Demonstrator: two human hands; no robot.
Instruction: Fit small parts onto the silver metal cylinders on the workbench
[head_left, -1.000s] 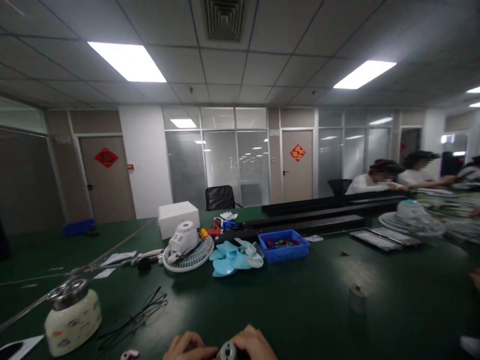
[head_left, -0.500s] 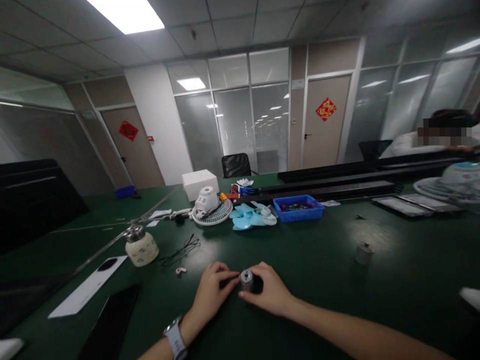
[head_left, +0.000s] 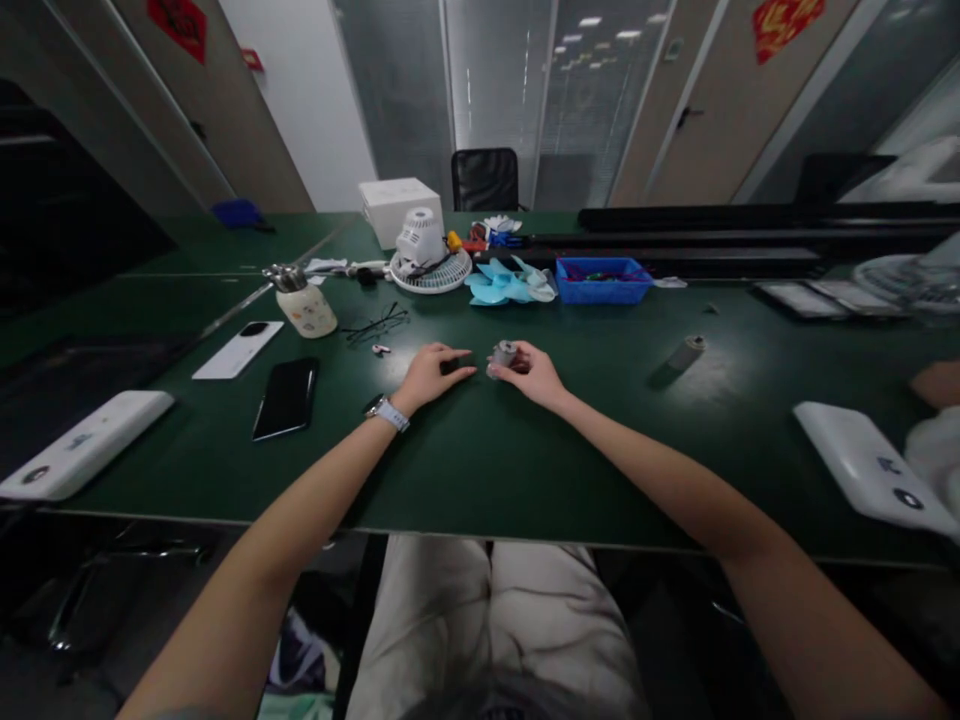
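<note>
My right hand (head_left: 529, 371) grips a small grey cylindrical motor (head_left: 502, 354) just above the green table (head_left: 525, 450). My left hand (head_left: 430, 372), with a watch on the wrist, rests on the table a short way left of the motor. Its fingers lie stretched out over a small dark object that I cannot make out. Both arms reach forward from the table's near edge.
A black phone (head_left: 286, 397), a white phone (head_left: 237, 350) and a patterned jar (head_left: 307, 309) lie to the left. Behind are a white fan body (head_left: 424, 256), blue fan blades (head_left: 510, 285) and a blue bin (head_left: 602, 281). A second grey cylinder (head_left: 685, 352) lies right; white device (head_left: 870, 466) near right.
The camera has tilted down from the ceiling and room to the table and my lap. My left hand has drawn slightly away from the motor, which stays in my right hand.
</note>
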